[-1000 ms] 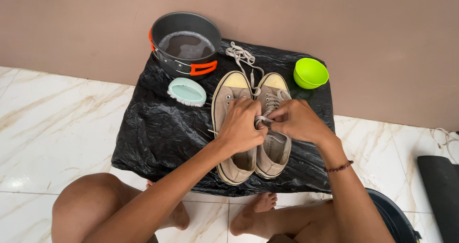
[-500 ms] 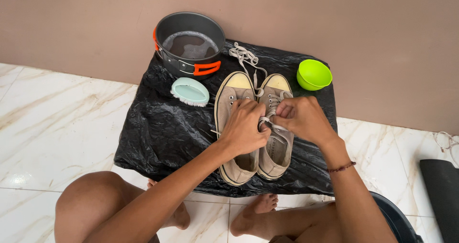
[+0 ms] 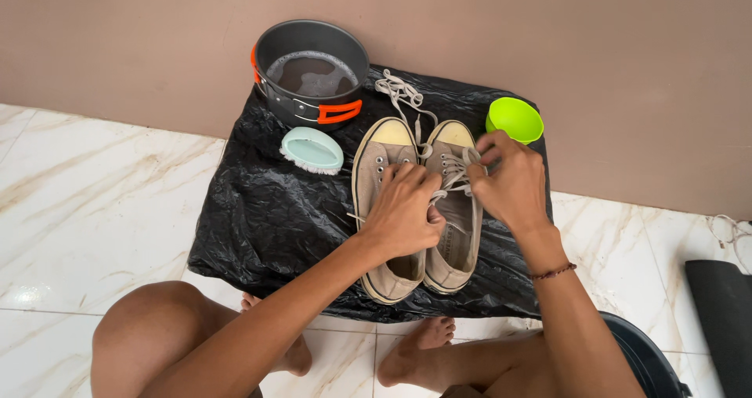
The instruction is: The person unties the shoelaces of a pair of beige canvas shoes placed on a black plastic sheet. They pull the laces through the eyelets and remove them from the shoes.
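Two worn beige canvas sneakers lie side by side on a black plastic sheet (image 3: 266,218), toes toward the wall. My left hand (image 3: 403,210) rests across the left sneaker (image 3: 376,163) and pinches the lace of the right sneaker (image 3: 458,237) near its tongue. My right hand (image 3: 509,180) grips the same white lace (image 3: 453,169) higher up, near the toe eyelets. A loose pulled-out lace (image 3: 399,92) lies bunched beyond the toes.
A dark pot (image 3: 312,73) with orange handles, holding murky water, stands at the sheet's back left. A pale teal scrub brush (image 3: 312,149) lies in front of it. A bright green cup (image 3: 514,120) sits at back right. My bare legs and feet are below; a dark mat (image 3: 724,320) lies at right.
My right hand has moved up toward the right sneaker's toe, drawing the lace with it. My left hand stays on the shoes.
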